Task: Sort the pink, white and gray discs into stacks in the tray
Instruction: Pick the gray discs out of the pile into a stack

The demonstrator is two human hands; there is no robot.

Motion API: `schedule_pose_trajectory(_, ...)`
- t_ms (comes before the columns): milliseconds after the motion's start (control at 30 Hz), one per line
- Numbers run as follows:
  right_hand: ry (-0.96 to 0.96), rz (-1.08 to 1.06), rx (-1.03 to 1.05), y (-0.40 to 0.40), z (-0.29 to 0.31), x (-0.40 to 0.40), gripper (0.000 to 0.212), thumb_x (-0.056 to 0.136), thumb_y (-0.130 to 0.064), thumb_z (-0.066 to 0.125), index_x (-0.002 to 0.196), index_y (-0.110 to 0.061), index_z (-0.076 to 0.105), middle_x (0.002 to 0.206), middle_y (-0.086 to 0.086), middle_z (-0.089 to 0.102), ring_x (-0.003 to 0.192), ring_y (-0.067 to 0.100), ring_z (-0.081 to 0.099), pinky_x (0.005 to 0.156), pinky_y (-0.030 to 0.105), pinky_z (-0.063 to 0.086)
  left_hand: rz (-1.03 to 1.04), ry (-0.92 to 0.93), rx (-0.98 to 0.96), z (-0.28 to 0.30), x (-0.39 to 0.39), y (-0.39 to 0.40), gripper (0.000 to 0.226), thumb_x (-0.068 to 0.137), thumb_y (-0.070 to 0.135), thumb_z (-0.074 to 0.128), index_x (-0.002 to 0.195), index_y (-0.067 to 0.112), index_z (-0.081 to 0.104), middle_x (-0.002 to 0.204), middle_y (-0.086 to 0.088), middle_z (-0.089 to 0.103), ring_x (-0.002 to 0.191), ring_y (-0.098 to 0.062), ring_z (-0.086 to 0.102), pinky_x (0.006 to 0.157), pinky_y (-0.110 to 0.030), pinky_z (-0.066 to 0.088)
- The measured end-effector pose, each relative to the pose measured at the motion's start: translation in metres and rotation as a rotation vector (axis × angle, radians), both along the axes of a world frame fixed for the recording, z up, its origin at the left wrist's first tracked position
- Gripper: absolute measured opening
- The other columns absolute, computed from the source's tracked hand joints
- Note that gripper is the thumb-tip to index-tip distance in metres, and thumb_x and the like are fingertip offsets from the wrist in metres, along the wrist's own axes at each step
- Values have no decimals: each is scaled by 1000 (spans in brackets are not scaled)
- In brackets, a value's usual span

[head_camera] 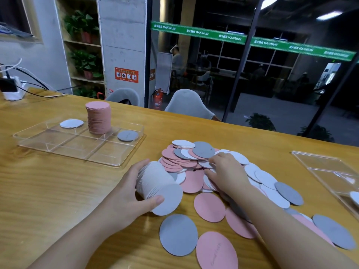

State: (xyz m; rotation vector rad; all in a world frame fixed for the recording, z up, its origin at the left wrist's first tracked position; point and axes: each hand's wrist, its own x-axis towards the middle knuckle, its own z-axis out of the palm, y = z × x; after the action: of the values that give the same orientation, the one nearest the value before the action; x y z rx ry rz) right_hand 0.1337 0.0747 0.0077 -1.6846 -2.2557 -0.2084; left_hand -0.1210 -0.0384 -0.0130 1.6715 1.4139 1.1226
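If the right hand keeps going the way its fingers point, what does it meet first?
The right hand points up-left into the loose pile; its fingertips already reach the white discs there, with a gray disc probably next, though depth is unclear.

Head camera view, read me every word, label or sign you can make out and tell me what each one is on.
"MAXIMUM", repeated in white, with Chinese characters before each one too blurred to read: green banner strip across the glass wall.
Orange safety sign on the concrete pillar: pictograms and text too small to read.
Fire extinguisher label: too blurred to read.
Faint script on the nearest pink disc: illegible.
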Motion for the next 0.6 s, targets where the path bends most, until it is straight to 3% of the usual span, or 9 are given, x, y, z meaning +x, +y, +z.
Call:
schedule_pose_trajectory(167,-106,-41,57,9,0,-9,25,93,-33,48,99,-12,59,99,5,58,92,26,55,74,36,43,9,6,6,0,0,0,82,55,55,76,118,69,25,119,50,35,119,16,39,103,-25,37)
schedule_pose_trajectory(233,-207,-36,103,11,-1,-12,16,94,-24,46,95,-13,58,95,5,59,86,27,58,66,35,39,15,1,3,0,0,0,80,61,47,80,118,66,27,121,47,36,119,17,38,103,-24,36)
schedule_pose_trajectory(300,-259,-33,173,10,2,-13,6,87,-12,53,82,-14,55,83,4,60,73,27,57,57,32,32,17,9,2,0,0,0,79,67,39,81,119,65,28,124,44,35,119,18,37,103,-24,35)
schedule_pose_trajectory(333,-239,-27,200,8,4,-12,13,81,-6,60,73,-15,53,73,4,58,64,27,55,53,31,30,16,15,2,0,0,0,79,68,38,81,119,65,27,125,43,34,119,17,36,103,-24,35)
schedule_pose_trajectory(400,-60,71,360,0,9,-6,18,72,-2,66,65,-13,54,63,4,55,57,28,48,48,31,32,11,22,3,1,0,-1,79,69,38,80,119,65,26,126,43,34,120,17,36,103,-23,35)
schedule_pose_trajectory(467,140,265,511,-17,14,-2,6,83,-9,56,80,-11,61,74,5,58,66,26,48,55,32,39,7,23,5,2,0,-1,80,69,38,80,120,63,24,126,42,33,120,17,35,103,-22,34)
schedule_pose_trajectory(600,401,552,326,-56,22,-3,16,97,-29,36,99,-19,49,93,-6,47,80,9,44,71,15,36,4,16,6,3,1,0,82,62,47,78,122,62,25,127,42,33,120,17,36,101,-20,34)
